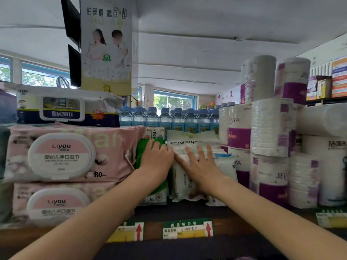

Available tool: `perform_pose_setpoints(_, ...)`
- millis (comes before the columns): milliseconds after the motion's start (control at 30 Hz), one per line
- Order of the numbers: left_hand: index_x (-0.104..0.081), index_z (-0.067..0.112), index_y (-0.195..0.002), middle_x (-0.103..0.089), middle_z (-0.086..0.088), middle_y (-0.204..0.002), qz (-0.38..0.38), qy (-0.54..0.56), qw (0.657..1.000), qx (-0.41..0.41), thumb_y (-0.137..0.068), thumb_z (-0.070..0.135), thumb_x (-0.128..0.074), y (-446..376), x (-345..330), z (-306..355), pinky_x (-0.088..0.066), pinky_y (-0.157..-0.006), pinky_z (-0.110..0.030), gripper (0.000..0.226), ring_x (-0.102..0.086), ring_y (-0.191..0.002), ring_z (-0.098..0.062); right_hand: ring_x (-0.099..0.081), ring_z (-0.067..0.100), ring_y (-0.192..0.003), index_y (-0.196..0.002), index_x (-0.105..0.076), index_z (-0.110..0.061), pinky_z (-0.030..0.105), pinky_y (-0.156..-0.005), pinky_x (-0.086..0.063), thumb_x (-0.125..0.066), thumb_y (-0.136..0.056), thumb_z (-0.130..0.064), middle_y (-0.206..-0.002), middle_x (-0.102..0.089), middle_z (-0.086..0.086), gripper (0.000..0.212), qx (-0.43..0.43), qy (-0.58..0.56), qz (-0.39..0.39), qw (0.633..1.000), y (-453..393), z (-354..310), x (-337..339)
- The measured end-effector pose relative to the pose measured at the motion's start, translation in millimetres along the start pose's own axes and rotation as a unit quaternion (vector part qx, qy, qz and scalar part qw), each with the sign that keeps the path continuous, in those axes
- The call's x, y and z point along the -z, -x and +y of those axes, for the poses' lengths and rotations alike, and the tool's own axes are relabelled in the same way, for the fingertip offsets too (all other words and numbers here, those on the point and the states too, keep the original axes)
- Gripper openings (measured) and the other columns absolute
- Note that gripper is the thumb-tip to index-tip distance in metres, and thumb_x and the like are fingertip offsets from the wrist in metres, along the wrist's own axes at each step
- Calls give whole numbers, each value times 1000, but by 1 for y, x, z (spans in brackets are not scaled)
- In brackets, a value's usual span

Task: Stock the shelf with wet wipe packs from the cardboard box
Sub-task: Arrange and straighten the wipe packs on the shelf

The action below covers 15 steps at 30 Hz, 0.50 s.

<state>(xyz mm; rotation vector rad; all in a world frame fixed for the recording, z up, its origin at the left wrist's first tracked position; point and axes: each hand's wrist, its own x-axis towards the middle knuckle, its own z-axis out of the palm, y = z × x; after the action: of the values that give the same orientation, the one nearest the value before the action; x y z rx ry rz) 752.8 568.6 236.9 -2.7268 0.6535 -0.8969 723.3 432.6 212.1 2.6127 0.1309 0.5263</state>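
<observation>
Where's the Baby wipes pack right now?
Head view, centre: the Baby wipes pack lies atop small upright packs, just above the right hand, with water bottles behind and toilet rolls to its right.
</observation>
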Motion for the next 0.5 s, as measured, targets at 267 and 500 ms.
perform_pose_setpoints(267, -2, 3, -148, -22, -16, -154, -227, -93, 967, 63, -96, 28, -36, -4, -2, -26, -9, -117, -44, 67, -19, -143, -31, 12, 26, -145, -149, 7, -14, 55, -113, 15, -59, -72, -67, -158, 6, 11, 114, 68, -112, 35, 991, -11, -11, 27)
perform_pose_setpoints(500, 5, 17, -150, -3, -11, -158, -289, -30, 955, 63, -92, 32, -49, -18, 9, -26, 1, -116, -52, 81, 5, -145, -34, 12, 28, -145, -148, 7, -7, 56, -108, 18, -56, -75, -67, -157, 6, 13, 114, 81, -51, 30, 995, -19, -39, 6)
